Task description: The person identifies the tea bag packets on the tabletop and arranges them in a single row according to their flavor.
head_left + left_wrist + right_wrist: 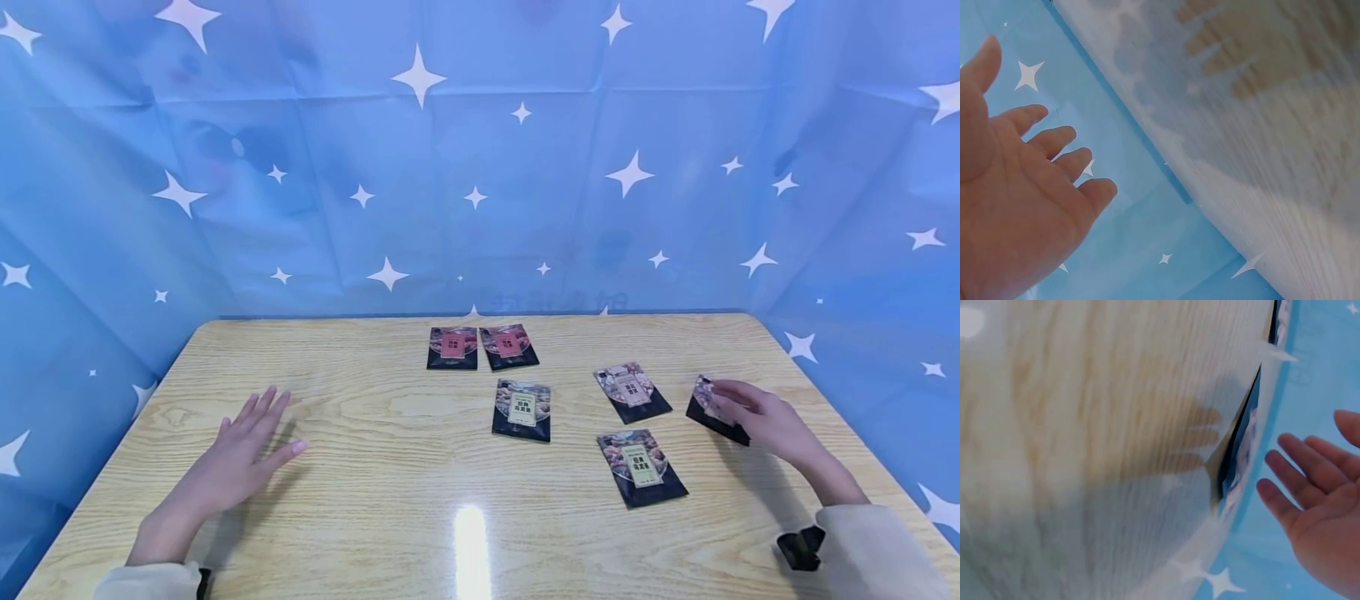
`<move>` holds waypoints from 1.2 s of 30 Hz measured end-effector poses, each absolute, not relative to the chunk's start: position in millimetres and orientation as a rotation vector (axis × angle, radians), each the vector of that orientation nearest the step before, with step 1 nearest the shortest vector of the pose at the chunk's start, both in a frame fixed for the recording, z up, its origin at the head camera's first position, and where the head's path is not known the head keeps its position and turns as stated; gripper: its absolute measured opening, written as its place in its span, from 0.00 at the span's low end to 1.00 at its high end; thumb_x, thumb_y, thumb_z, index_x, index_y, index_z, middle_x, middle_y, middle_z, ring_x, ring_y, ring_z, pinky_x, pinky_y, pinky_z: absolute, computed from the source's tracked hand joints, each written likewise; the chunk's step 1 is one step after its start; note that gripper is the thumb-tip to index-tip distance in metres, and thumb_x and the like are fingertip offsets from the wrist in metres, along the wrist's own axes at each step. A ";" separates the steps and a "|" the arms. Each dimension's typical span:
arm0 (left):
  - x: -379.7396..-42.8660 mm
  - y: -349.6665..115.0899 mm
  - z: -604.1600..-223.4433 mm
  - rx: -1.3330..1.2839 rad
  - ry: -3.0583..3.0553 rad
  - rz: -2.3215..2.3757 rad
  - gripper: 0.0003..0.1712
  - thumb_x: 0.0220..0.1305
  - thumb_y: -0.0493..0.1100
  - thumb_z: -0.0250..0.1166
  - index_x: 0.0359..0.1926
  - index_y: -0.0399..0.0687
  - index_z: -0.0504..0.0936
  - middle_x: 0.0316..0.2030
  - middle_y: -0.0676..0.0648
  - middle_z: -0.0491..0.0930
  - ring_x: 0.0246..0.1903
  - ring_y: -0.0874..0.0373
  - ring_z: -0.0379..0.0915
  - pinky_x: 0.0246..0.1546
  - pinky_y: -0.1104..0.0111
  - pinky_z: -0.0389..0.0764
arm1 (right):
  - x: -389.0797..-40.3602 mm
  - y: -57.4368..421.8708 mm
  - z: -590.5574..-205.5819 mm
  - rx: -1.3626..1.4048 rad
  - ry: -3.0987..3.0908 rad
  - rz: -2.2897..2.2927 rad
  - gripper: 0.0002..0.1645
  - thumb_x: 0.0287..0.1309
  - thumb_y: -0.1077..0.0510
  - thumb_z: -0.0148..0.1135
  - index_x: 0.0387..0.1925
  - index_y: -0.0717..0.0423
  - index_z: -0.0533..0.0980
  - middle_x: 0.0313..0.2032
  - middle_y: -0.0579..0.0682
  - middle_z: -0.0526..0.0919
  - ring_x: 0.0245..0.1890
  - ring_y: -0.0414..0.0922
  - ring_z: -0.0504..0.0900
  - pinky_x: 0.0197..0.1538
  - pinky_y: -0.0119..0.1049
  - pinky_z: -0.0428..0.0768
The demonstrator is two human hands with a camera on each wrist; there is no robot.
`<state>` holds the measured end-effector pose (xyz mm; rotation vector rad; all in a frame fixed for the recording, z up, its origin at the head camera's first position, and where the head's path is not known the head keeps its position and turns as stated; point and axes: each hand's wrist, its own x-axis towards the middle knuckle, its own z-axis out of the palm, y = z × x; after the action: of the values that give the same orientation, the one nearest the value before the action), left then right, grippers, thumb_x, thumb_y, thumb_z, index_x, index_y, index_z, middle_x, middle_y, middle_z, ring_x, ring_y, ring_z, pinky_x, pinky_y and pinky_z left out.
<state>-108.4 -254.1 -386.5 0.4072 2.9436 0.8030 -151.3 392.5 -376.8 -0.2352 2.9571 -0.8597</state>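
at 3 o'clock on the table (375,492), our rightmost packet (701,406): likely light, bendy, slick; we'd pinch its edges. right hand (772,425) over it, loose, empty; left hand (236,458) at 9, spread.

At the right of the head view, part of the far-right packet (707,410) is covered by the right hand (772,425); the finest print on the green-labelled packets (642,468) cannot be read. The left sleeve (146,582) and right sleeve (877,554) are cut off by the bottom edge. In the right wrist view, an upper-right packet (1281,322) is cropped by the top edge, and the table (1054,425) is blurred.
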 end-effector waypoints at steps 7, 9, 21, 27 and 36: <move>-113.3 -253.3 -387.8 0.447 2.910 0.906 0.43 0.66 0.55 0.53 0.71 0.41 0.42 0.68 0.31 0.39 0.67 0.37 0.28 0.60 0.37 0.30 | -152.7 398.1 -382.7 -0.147 2.906 -0.885 0.31 0.71 0.50 0.38 0.60 0.73 0.61 0.55 0.76 0.64 0.52 0.71 0.65 0.46 0.61 0.69; -115.5 -252.0 -387.8 0.461 2.887 0.956 0.43 0.66 0.54 0.53 0.71 0.41 0.42 0.68 0.31 0.39 0.67 0.38 0.27 0.61 0.38 0.30 | -152.7 398.8 -383.8 -0.139 2.899 -0.880 0.31 0.71 0.50 0.37 0.60 0.74 0.61 0.55 0.76 0.63 0.52 0.71 0.65 0.46 0.62 0.69; -127.2 -238.2 -386.0 0.467 2.832 0.976 0.42 0.66 0.56 0.52 0.71 0.41 0.45 0.69 0.35 0.42 0.67 0.40 0.32 0.61 0.39 0.40 | -152.9 397.6 -381.9 -0.125 2.920 -0.845 0.31 0.71 0.49 0.37 0.60 0.72 0.62 0.53 0.76 0.66 0.49 0.69 0.68 0.43 0.61 0.70; -133.7 -230.6 -384.5 0.478 2.829 0.967 0.42 0.66 0.57 0.52 0.71 0.43 0.46 0.69 0.37 0.44 0.67 0.39 0.35 0.59 0.36 0.46 | -153.5 399.5 -383.3 -0.136 2.902 -0.814 0.30 0.71 0.50 0.36 0.59 0.74 0.61 0.53 0.76 0.65 0.50 0.71 0.66 0.44 0.61 0.70; -152.4 -213.0 -383.6 0.493 2.771 1.039 0.41 0.66 0.59 0.50 0.71 0.48 0.46 0.69 0.39 0.44 0.67 0.41 0.39 0.61 0.41 0.48 | -154.3 401.3 -385.4 -0.144 2.876 -0.826 0.32 0.71 0.50 0.36 0.60 0.75 0.60 0.55 0.77 0.62 0.53 0.72 0.63 0.46 0.62 0.69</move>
<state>-152.4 -213.0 -383.6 0.4929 2.7715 1.0395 -154.3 401.3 -385.4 -0.1438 2.8763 -0.8256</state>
